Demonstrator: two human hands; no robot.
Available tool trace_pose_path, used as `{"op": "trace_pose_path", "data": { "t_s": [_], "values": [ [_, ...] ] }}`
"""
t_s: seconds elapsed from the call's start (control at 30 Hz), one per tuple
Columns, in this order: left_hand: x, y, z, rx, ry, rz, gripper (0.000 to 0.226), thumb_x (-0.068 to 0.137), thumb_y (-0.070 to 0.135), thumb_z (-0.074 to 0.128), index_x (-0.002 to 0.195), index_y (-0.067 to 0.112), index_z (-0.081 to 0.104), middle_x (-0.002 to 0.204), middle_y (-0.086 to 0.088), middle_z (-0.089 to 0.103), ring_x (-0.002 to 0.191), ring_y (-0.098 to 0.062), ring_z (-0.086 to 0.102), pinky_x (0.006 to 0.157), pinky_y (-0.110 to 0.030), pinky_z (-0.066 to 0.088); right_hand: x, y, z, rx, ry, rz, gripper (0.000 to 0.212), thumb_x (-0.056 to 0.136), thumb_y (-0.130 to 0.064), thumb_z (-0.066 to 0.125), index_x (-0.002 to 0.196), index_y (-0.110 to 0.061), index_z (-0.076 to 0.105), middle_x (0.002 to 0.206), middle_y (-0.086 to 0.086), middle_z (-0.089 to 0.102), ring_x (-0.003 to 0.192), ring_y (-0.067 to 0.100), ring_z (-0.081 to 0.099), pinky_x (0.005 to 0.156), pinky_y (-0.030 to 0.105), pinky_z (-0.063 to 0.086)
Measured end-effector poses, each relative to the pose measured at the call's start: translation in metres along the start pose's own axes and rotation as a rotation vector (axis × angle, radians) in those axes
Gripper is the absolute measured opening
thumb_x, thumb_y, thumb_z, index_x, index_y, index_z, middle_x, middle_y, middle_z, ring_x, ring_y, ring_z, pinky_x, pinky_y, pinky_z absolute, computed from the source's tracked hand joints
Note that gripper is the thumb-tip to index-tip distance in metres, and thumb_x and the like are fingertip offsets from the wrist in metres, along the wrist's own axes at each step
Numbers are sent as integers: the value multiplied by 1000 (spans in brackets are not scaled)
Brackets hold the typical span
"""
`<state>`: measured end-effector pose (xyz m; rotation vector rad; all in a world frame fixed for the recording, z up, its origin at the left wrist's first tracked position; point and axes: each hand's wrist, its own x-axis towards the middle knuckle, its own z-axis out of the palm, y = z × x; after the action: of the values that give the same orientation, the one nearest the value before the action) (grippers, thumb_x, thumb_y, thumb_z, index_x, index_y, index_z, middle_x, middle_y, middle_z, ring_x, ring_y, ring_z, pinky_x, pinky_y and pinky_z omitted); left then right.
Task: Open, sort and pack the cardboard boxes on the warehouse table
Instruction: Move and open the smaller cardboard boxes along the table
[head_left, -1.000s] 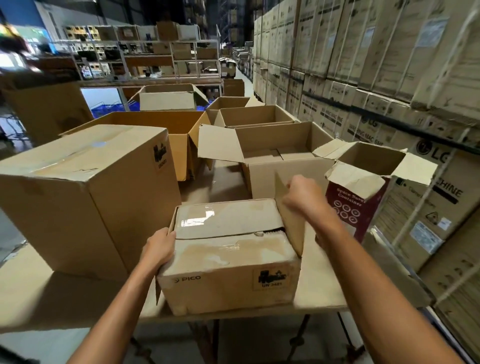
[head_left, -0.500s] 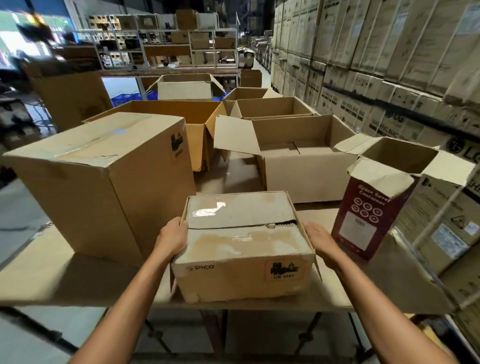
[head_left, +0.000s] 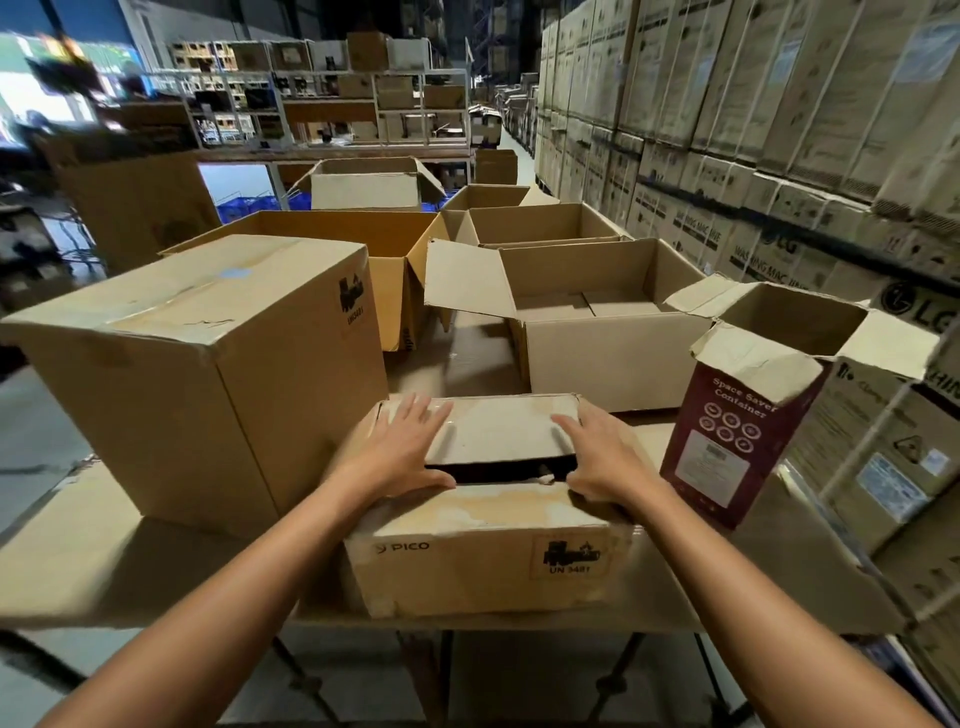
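Head view, task box: The PICO box (head_left: 483, 545) sat at the near edge of the surface (head_left: 130, 561), just in front of the person, its printed side facing the camera.
Head view, left hand: The left hand (head_left: 400, 457) lay on the box's far flap (head_left: 506, 431), fingers straight and spread, thumb along the flap's free edge. Whether the thumb hooked beneath could not be told.
Head view, right hand: The right hand (head_left: 602, 457) mirrored it at the flap's other end, fingers likewise straight and clamped on nothing.
Head view, change: Half a second before, both hands had gripped the box's sides with the top flaps nearly flat. Now they were on top, and a dark gap (head_left: 498, 470) showed between the far flap and the near one.
Head view, meaning: The box appeared to be in the opening stage, its seal already parted. Folding that flap back looked like the next step.
Head view, neighbours: A large closed box (head_left: 197, 364) stood just to the left, an open empty box (head_left: 613, 358) behind, and a maroon container carton (head_left: 727, 441) to the right.
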<state>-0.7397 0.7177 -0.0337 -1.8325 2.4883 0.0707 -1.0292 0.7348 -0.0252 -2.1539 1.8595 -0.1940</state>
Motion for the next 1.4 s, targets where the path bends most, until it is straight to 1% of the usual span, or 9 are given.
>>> {"op": "trace_pose_path", "data": {
  "t_s": [0.07, 0.17, 0.4, 0.53, 0.67, 0.73, 0.83, 1.23, 1.4],
  "values": [
    [5, 5, 2, -9, -21, 13, 101, 87, 45, 69, 159, 28, 1, 167, -6, 0, 153, -30, -4, 123, -55, 9, 1, -1, 10, -95, 1, -4, 79, 86, -16, 66, 153, -32, 28, 164, 10, 18, 149, 33, 18, 119, 54, 27],
    [3, 7, 4, -57, 63, 57, 69, 86, 21, 62, 149, 26, 35, 154, -4, 34, 143, -30, 28, 116, -50, 30, 0, 4, 14, -89, 179, -34, 54, 91, -21, 61, 142, -28, 45, 147, 3, 45, 134, 27, 42, 110, 47, 41],
    [9, -9, -47, -330, 431, 58, 21, 92, 23, 68, 113, 22, 71, 107, -1, 74, 97, -23, 68, 81, -35, 52, 15, -2, -12, 187, 488, -40, 39, 94, -25, 58, 133, -18, 56, 128, 5, 62, 115, 26, 58, 91, 39, 49],
    [48, -18, -53, -165, 726, -133, 30, 88, 20, 73, 118, 16, 69, 123, -10, 68, 124, -33, 57, 109, -60, 32, 47, -16, -26, 262, 621, -36, 58, 92, -21, 61, 147, -14, 43, 143, 10, 50, 127, 28, 49, 103, 43, 44],
    [80, -33, -32, -177, 459, -290, 56, 98, 31, 60, 149, 21, 41, 159, -10, 31, 148, -37, 26, 115, -62, 20, 88, -17, -20, 8, 374, -55, 55, 91, -24, 60, 144, -20, 47, 154, 8, 40, 137, 29, 40, 107, 48, 41],
    [85, -36, -14, -268, 299, -273, 30, 102, 38, 48, 124, 20, 58, 139, -10, 53, 131, -32, 50, 108, -53, 40, 104, -10, -10, -57, 168, -31, 52, 90, -25, 59, 141, -22, 47, 144, 6, 49, 130, 28, 46, 102, 49, 45],
    [87, -35, 0, -293, 68, -356, 49, 107, 42, 26, 94, 13, 64, 104, -11, 67, 89, -24, 61, 84, -38, 49, 118, 0, 1, -29, -2, 26, 34, 88, -22, 59, 122, -23, 60, 120, 5, 67, 110, 26, 61, 91, 41, 52],
    [101, -40, 11, -255, 78, -417, 47, 102, 40, 30, 89, 15, 68, 92, -11, 69, 80, -29, 64, 83, -42, 55, 128, 10, 11, 26, 21, 41, 29, 83, -19, 57, 110, -22, 66, 107, 5, 70, 100, 27, 63, 82, 38, 54],
    [80, -27, -2, -354, 483, -296, 22, 98, 27, 57, 100, 12, 73, 97, -5, 72, 89, -21, 63, 82, -42, 56, 103, 8, -2, 389, 277, -22, 29, 89, -17, 61, 117, -20, 69, 119, 2, 67, 109, 20, 62, 92, 34, 51]
  ]
}}
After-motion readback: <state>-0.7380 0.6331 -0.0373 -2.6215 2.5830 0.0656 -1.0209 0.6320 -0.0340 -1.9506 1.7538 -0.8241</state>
